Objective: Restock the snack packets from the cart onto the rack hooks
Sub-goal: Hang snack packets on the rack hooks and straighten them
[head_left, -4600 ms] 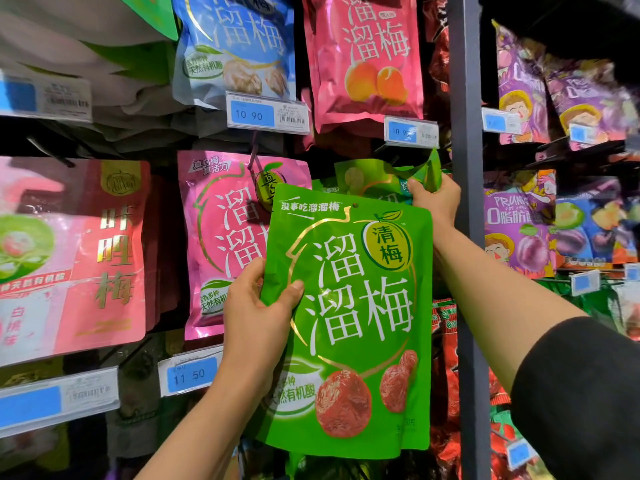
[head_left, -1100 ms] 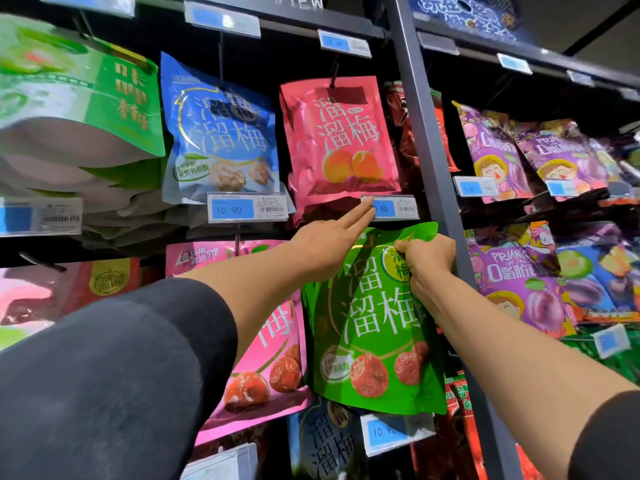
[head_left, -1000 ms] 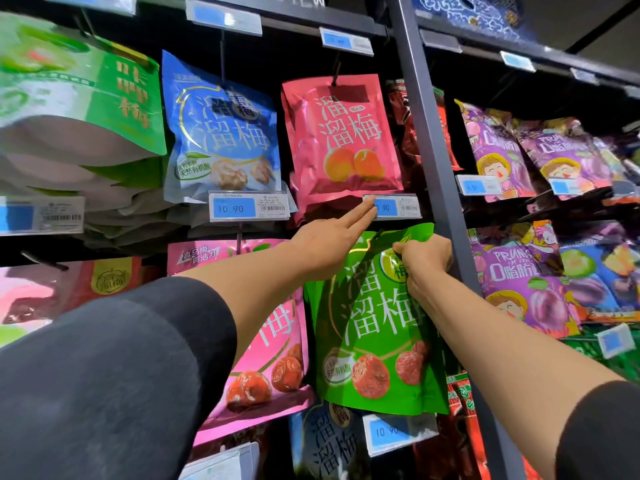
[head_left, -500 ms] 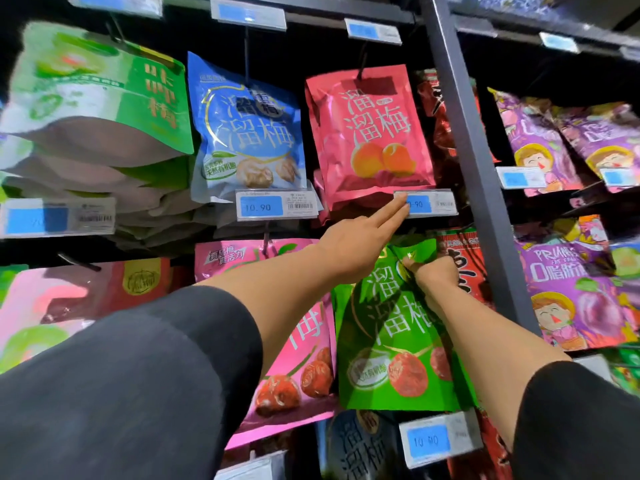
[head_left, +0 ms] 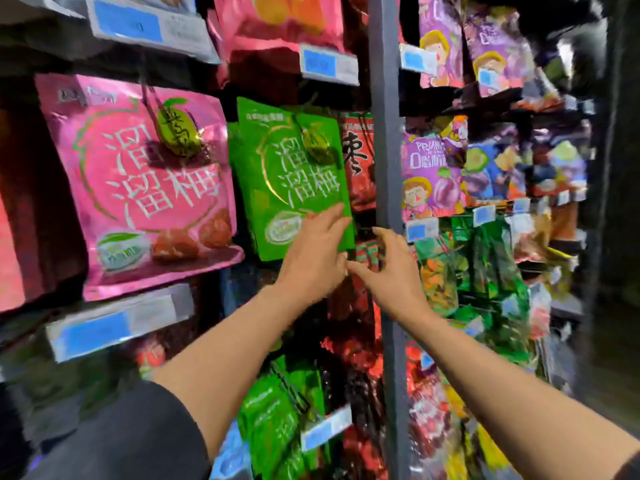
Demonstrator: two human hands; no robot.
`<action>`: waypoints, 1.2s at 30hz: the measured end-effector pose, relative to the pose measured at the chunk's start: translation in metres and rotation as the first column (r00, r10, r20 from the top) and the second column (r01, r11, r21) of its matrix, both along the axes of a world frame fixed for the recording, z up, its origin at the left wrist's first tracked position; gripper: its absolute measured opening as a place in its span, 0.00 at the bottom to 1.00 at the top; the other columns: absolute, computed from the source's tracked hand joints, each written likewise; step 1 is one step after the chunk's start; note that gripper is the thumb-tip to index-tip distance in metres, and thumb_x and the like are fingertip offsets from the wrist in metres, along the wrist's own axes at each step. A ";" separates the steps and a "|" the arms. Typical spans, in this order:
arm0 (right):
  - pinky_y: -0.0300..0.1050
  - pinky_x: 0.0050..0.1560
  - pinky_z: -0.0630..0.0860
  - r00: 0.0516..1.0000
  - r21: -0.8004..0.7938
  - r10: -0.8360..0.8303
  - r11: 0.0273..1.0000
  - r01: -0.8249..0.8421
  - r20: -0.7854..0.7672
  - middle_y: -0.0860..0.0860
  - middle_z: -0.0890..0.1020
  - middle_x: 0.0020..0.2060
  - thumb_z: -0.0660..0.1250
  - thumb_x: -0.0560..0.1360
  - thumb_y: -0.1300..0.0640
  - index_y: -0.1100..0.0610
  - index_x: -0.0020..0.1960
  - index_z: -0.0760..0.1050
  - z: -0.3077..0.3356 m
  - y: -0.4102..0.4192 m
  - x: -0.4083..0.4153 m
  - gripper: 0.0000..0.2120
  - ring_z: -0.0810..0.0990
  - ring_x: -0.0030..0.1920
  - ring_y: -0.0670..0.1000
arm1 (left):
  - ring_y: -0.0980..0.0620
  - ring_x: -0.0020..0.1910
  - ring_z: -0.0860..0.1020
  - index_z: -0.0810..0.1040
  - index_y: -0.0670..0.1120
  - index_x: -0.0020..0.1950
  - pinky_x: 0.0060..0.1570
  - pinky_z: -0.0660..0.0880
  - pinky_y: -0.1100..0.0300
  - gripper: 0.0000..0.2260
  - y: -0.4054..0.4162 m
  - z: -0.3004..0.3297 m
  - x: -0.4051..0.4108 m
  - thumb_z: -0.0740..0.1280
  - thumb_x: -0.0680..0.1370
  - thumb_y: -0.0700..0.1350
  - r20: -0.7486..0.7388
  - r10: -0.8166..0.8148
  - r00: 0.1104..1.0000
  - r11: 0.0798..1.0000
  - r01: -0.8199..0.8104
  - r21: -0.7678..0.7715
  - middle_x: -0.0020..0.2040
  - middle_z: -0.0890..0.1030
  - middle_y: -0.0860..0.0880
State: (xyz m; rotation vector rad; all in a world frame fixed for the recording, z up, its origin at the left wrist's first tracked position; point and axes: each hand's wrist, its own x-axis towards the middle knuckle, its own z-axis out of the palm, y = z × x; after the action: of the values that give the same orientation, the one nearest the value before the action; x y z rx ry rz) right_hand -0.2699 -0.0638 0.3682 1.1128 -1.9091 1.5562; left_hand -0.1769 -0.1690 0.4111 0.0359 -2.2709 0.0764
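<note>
A green snack packet point(head_left: 291, 174) with white characters hangs on a rack hook in the middle of the view. My left hand point(head_left: 317, 252) lies with straight fingers over its lower right corner. Just to the right, my right hand point(head_left: 389, 271) is spread open in front of the grey upright post point(head_left: 384, 161) and holds nothing. The frame is blurred by motion. The cart is out of view.
A large pink packet point(head_left: 145, 181) hangs to the left of the green one, a red packet point(head_left: 358, 161) behind to its right. Purple packets point(head_left: 433, 174) and small green ones point(head_left: 485, 265) fill the bay right of the post. Blue price tags point(head_left: 327, 64) stick out from hook ends.
Both hands have dropped from the top of the green packet to its lower edge. My right hand has let go of the packet, which now hangs on the hook. The view has tilted down.
</note>
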 end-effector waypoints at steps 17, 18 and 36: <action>0.47 0.47 0.71 0.276 0.641 -0.697 0.717 0.272 0.662 0.61 0.83 0.49 0.71 0.73 0.55 0.63 0.50 0.80 -0.374 0.332 0.050 0.12 0.80 0.53 0.59 | 0.43 0.59 0.78 0.77 0.38 0.61 0.61 0.71 0.54 0.18 0.261 -0.382 -0.029 0.67 0.70 0.32 0.432 -0.635 0.640 0.604 0.064 0.794 0.58 0.80 0.40; 0.46 0.44 0.69 0.238 0.667 -0.721 0.693 0.274 0.651 0.61 0.83 0.48 0.71 0.73 0.54 0.63 0.49 0.80 -0.379 0.347 0.049 0.12 0.81 0.52 0.58 | 0.42 0.59 0.78 0.78 0.38 0.60 0.61 0.72 0.53 0.18 0.271 -0.391 -0.032 0.67 0.70 0.33 0.438 -0.651 0.620 0.592 0.052 0.804 0.58 0.80 0.40; 0.50 0.62 0.70 0.080 0.713 -0.755 0.644 0.279 0.651 0.60 0.75 0.62 0.76 0.69 0.50 0.65 0.69 0.65 -0.437 0.503 -0.083 0.36 0.74 0.63 0.58 | 0.39 0.52 0.80 0.70 0.43 0.67 0.48 0.77 0.49 0.17 0.404 -0.493 -0.115 0.63 0.78 0.41 0.568 -0.684 0.457 0.304 -0.529 0.792 0.57 0.79 0.38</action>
State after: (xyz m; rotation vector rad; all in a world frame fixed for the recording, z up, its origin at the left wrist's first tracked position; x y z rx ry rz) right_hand -0.3533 0.4389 -0.0685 -0.8331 -2.9742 1.3655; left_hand -0.2915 0.2354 -0.0815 0.6713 -2.9215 -1.9455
